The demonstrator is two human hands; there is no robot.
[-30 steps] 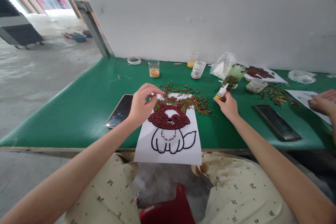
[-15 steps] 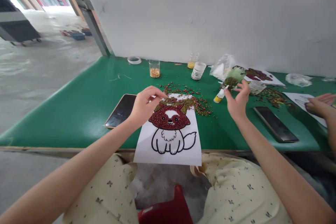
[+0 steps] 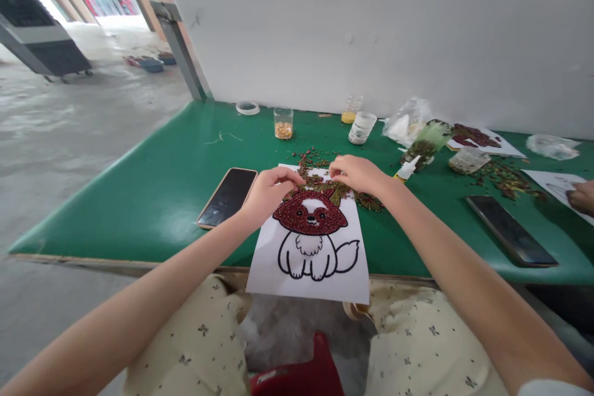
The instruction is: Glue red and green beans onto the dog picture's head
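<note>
Curls left hand (image 3: 270, 193) and right hand (image 3: 359, 174) at beans (image 3: 314, 180) topping the animal drawing (image 3: 310, 216); cannot tell if pinching any.

Our left hand (image 3: 273, 190): centre-left, loosely curled.
Our right hand (image 3: 359, 174): centre-right, fingers bent.
Our forearms (image 3: 158, 294): slanting from lower corners.

3 paper sheets (image 3: 310, 253), 1 glue bottle (image 3: 408, 168), 2 phones (image 3: 229, 198) — perhaps 5 cups or jars (image 3: 283, 125)

Drawing sheet (image 3: 310, 250) lies on tabletop (image 3: 153, 189), overhanging the near edge; phone (image 3: 227, 198) just left, glue bottle (image 3: 408, 169) right, seeds (image 3: 320, 182) across sheet's top (more strewn beyond it), kernel cup (image 3: 283, 126) farther back.
</note>
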